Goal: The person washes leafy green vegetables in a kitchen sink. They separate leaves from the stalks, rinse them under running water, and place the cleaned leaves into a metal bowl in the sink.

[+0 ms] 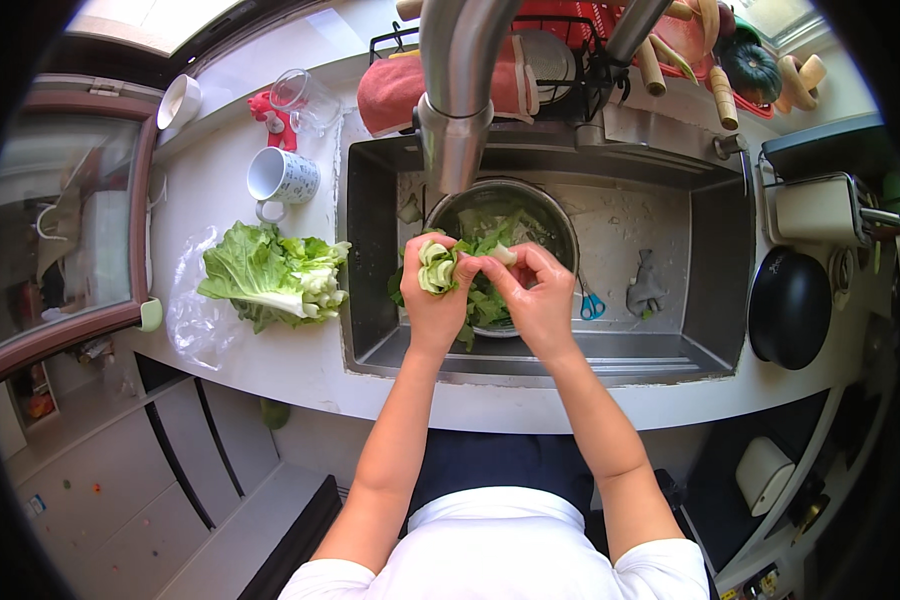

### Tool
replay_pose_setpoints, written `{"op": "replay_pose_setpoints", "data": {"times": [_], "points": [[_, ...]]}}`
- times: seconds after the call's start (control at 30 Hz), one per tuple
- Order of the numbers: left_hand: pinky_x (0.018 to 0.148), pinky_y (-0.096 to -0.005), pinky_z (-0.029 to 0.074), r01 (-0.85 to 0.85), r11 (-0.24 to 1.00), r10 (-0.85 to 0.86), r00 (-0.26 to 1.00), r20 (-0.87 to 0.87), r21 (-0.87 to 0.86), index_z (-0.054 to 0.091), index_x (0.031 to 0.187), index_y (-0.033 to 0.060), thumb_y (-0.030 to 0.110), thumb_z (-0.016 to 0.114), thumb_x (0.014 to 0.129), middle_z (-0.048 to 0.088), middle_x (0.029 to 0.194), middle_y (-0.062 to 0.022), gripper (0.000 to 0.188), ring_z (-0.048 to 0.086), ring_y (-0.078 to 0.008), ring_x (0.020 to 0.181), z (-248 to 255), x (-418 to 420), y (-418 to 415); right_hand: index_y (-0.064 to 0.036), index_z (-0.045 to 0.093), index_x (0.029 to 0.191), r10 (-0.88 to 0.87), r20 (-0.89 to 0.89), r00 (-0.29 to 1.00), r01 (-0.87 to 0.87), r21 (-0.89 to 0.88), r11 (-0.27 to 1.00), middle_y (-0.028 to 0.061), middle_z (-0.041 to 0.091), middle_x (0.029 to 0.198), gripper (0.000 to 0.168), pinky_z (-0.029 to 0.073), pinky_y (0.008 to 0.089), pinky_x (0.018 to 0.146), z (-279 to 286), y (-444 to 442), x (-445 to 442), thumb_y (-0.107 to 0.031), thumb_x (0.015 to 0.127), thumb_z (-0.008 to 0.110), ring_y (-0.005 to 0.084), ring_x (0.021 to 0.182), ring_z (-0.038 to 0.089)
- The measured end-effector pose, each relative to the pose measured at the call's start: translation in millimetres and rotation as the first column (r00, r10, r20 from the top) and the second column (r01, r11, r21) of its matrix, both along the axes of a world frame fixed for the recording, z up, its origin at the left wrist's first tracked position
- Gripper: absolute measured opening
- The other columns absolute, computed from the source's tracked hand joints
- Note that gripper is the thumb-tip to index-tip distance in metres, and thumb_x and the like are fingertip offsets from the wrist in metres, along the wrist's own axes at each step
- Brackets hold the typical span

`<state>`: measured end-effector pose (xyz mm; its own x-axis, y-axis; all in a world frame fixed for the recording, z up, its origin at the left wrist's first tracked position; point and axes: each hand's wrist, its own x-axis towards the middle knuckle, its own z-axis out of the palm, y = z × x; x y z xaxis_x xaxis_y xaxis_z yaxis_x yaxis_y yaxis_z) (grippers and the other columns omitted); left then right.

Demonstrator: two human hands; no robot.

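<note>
My left hand (436, 300) is closed around a bunch of leafy greens (437, 268), its pale cut stem ends facing up. The fingers of my right hand (538, 296) pinch a single leaf stem (504, 253) beside the bunch, and the fingertips of both hands meet. Both hands are above a round metal basin (562, 217) standing in the stainless-steel sink (615, 330). Green leaves (487, 304) hang below the hands and partly hide the basin. On the counter to the left, a pile of lettuce leaves (270, 274) lies on a clear plastic bag (195, 315).
The faucet (457, 127) reaches over the basin. Blue-handled scissors (592, 306) and a grey cloth (646, 285) lie in the sink. A mug (283, 176), a glass jug (305, 101) and a red figurine (277, 124) stand left. A black pan (789, 307) rests right.
</note>
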<state>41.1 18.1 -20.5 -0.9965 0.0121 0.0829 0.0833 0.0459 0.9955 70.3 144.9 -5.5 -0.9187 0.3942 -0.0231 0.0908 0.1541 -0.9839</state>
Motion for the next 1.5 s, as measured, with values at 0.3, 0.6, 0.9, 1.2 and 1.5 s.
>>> {"op": "replay_pose_setpoints", "data": {"times": [0.3, 0.6, 0.9, 1.2, 1.5], "points": [[0.075, -0.0230, 0.049, 0.026, 0.989, -0.036, 0.997, 0.070, 0.144, 0.049, 0.110, 0.0059, 0.007, 0.079, 0.080, 0.056, 0.089, -0.0015, 0.043, 0.056, -0.0089, 0.083, 0, 4, -13, 0.001, 0.067, 0.105, 0.243, -0.156, 0.957, -0.252, -0.043, 0.967, 0.0089, 0.061, 0.094, 0.018, 0.047, 0.0295, 0.073, 3, -26, 25, 0.000, 0.089, 0.060, 0.0190, 0.085, 0.057], [0.070, -0.0201, 0.044, -0.263, 0.964, 0.255, 0.956, 0.144, 0.034, 0.053, 0.103, 0.0063, 0.010, 0.067, 0.092, 0.057, 0.088, 0.0010, 0.018, 0.054, -0.0055, 0.078, -3, -6, -44, -0.002, 0.069, 0.109, 0.235, 0.014, 0.972, -0.227, -0.214, 0.950, 0.0109, 0.060, 0.100, 0.022, 0.050, 0.0304, 0.076, -31, 13, 9, -0.002, 0.090, 0.056, 0.0222, 0.089, 0.061], [0.078, -0.0301, 0.053, -0.377, 0.924, 0.374, 0.925, 0.066, 0.062, 0.051, 0.103, 0.0033, 0.003, 0.064, 0.092, 0.060, 0.087, -0.0063, 0.017, 0.064, -0.0157, 0.078, 6, -9, -70, 0.000, 0.071, 0.089, -0.019, 0.632, 0.775, -0.171, 0.237, 0.956, 0.0220, 0.069, 0.092, 0.034, 0.050, 0.0434, 0.081, -217, 29, -13, -0.034, 0.084, 0.066, 0.0389, 0.091, 0.065], [0.073, -0.0269, 0.053, -0.294, 0.955, 0.289, 0.950, 0.115, 0.031, 0.053, 0.102, 0.0040, 0.005, 0.066, 0.091, 0.058, 0.087, -0.0036, 0.017, 0.062, -0.0130, 0.076, -3, -1, -62, -0.002, 0.069, 0.084, 0.114, 0.569, 0.815, -0.226, 0.131, 0.965, 0.0186, 0.069, 0.085, 0.027, 0.050, 0.0446, 0.078, -255, 12, -39, -0.028, 0.077, 0.070, 0.0348, 0.086, 0.068], [0.071, -0.0244, 0.051, -0.241, 0.970, 0.234, 0.963, 0.136, 0.037, 0.053, 0.101, 0.0041, 0.006, 0.067, 0.091, 0.058, 0.086, -0.0018, 0.018, 0.062, -0.0110, 0.077, -5, -7, -41, -0.005, 0.068, 0.099, 0.177, 0.422, 0.889, -0.230, 0.078, 0.970, 0.0185, 0.068, 0.081, 0.028, 0.052, 0.0396, 0.073, -256, 29, -8, -0.020, 0.076, 0.072, 0.0335, 0.080, 0.067]]}}
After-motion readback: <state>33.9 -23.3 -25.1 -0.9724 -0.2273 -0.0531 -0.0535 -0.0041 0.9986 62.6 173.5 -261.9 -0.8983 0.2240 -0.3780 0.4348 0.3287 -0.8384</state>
